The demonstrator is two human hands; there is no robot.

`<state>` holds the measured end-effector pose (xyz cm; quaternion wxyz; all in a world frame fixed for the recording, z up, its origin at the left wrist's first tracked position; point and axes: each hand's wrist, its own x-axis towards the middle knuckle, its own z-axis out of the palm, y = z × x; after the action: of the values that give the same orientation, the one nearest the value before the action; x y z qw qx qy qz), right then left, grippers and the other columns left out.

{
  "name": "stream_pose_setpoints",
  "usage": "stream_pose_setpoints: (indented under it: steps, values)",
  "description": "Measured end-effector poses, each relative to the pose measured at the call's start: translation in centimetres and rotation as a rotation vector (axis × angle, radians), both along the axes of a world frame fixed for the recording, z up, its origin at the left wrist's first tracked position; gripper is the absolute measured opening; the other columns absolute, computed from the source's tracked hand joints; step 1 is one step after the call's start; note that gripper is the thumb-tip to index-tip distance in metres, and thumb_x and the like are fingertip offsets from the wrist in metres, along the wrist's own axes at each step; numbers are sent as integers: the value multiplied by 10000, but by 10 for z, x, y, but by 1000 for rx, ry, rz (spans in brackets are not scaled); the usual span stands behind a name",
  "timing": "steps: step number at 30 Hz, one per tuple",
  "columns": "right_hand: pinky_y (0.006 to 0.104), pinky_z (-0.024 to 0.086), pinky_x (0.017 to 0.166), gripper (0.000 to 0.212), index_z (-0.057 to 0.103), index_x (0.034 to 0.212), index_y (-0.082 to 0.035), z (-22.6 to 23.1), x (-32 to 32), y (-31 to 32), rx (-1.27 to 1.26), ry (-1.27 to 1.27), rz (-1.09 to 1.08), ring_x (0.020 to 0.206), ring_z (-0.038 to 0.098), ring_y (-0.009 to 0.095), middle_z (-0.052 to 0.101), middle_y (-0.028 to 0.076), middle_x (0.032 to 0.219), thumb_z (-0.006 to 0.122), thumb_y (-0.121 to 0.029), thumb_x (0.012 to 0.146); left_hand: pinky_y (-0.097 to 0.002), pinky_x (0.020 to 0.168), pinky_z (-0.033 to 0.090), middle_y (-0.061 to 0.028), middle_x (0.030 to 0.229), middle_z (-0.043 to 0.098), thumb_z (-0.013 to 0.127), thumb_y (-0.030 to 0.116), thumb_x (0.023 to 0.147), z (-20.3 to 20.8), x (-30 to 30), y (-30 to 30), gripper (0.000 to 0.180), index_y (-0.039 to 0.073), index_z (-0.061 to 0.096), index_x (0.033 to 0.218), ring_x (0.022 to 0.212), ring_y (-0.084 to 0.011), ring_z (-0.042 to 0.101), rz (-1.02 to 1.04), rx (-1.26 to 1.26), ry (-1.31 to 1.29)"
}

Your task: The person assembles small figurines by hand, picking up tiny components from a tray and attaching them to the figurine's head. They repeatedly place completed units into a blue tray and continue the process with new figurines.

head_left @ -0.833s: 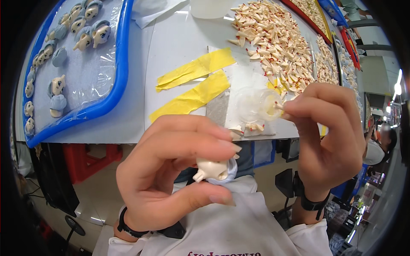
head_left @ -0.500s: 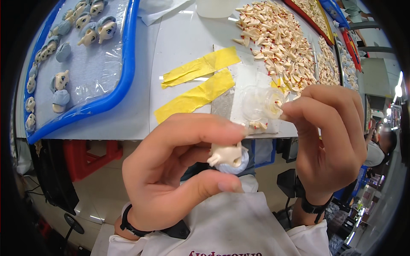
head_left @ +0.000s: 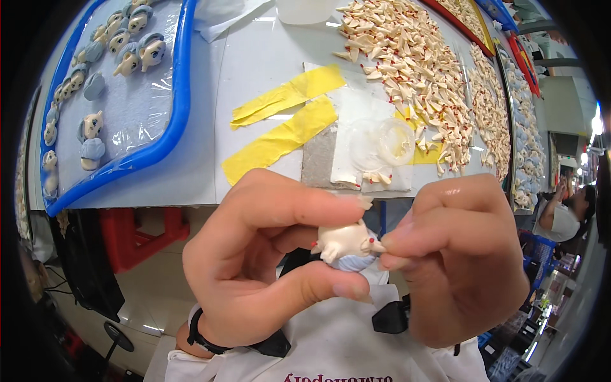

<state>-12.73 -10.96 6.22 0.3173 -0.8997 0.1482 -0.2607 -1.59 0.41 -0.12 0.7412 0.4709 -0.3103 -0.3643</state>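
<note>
A small cream doll head (head_left: pixel 340 239) with pale blue hair is pinched between the thumb and fingers of my left hand (head_left: pixel 245 254), just off the table's front edge. A red-tipped piece shows on its left side. My right hand (head_left: pixel 461 254) grips a tiny cream pointed piece (head_left: pixel 377 246) with its thumb and forefinger, its red end at the head's right side. Whether that end sits inside the hole there I cannot tell. Beyond my hands stands a small clear plastic cup (head_left: pixel 396 141), with a few similar pieces (head_left: pixel 379 179) lying in front of it.
A heap of cream red-tipped pieces (head_left: pixel 414 63) covers the table's far right. At left, a blue-rimmed tray (head_left: pixel 182 76) holds several blue-haired doll heads (head_left: pixel 151 52). Yellow tape strips (head_left: pixel 280 139) lie mid-table. A red stool (head_left: pixel 149 239) stands below; another person (head_left: pixel 560 213) sits far right.
My right hand has come from the clear cup down and left to the doll head, bringing the tiny piece. My left hand still holds the head, now slightly turned.
</note>
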Motion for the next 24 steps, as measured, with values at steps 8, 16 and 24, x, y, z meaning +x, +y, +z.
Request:
stream_pose_setpoints:
  steps: [8,16,24]
  values:
    - [250,415,586,186,582,798,-53,6,6,-4,-14,86,83,631,509,152,540,89,736,661,37,656,-239,656,452,-102,869,546,800,271,588,0,7,1,564,-22,540,994,709,-147,556,-61,15,-239]
    - [259,448,682,446,501,1036,11,2,-7,-6,634,12,71,829,539,157,545,118,981,741,-72,669,-275,605,407,-112,848,542,748,218,670,7,6,-16,383,0,550,915,687,-205,512,130,-83,-819]
    - [222,434,628,175,604,930,-19,29,-72,-108,158,125,-596,703,534,87,611,27,847,567,-41,760,-377,846,407,-152,1085,523,621,105,784,30,37,0,306,61,551,1079,986,-291,507,539,311,-1154]
